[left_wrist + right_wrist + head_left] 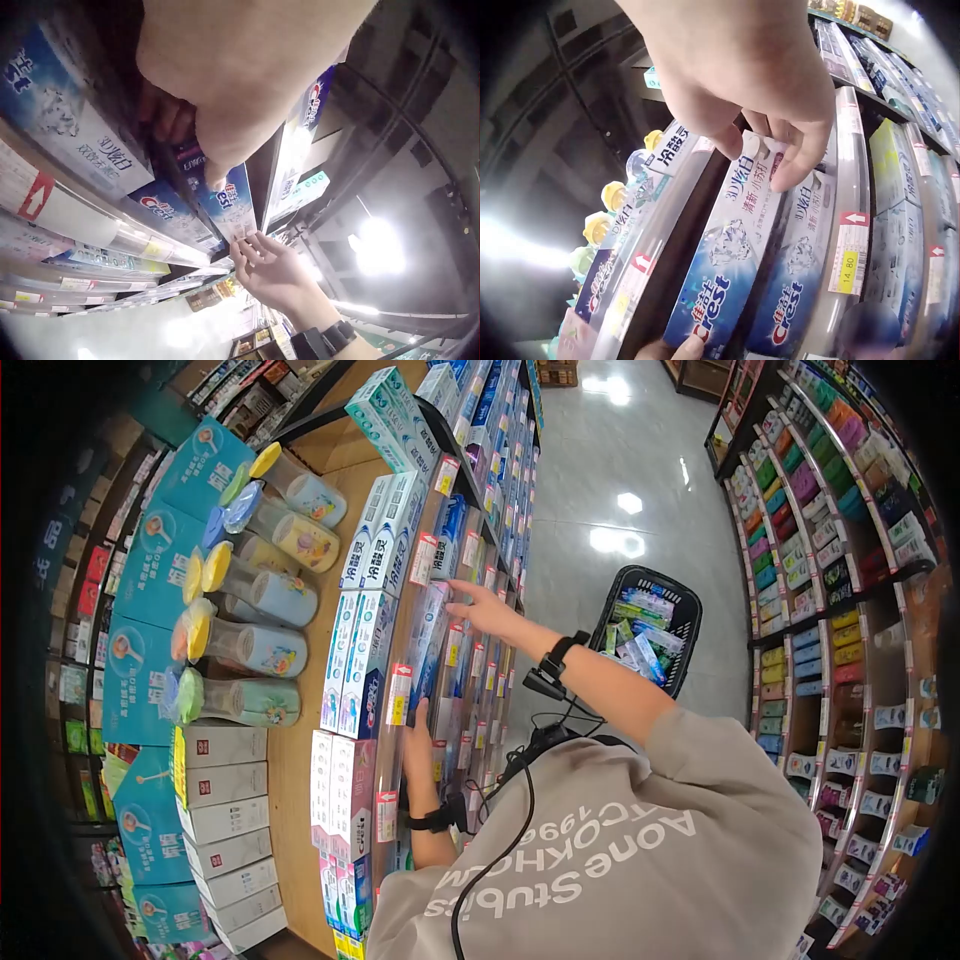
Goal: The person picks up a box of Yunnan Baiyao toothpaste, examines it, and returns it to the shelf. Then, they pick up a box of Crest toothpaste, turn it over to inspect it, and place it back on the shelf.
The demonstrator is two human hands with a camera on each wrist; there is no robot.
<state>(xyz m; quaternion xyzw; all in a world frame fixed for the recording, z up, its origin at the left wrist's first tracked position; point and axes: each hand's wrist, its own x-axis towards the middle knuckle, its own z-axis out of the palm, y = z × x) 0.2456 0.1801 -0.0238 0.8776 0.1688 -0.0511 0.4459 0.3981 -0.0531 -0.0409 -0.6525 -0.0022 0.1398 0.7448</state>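
A long blue and white Crest toothpaste box (731,244) lies tilted at the shelf row, lifted above a matching toothpaste box (799,259) beside it. My left hand (417,750) grips its blue end; in the left wrist view the left thumb (217,178) lies on its face, the other fingers partly hidden in shadow. At the white end, my right hand (483,610) has thumb and fingers on opposite sides of the box. The right wrist view shows the right hand (742,82) over that end and the left fingertips (686,349) at the bottom.
Stacked toothpaste boxes (365,630) line the shelf top, with lidded plastic cups (275,595) and white boxes (228,790) behind. Clear shelf edging with price tags (399,695) runs alongside. A black basket (683,615) of packages stands on the floor. Stocked shelves (822,620) rise opposite.
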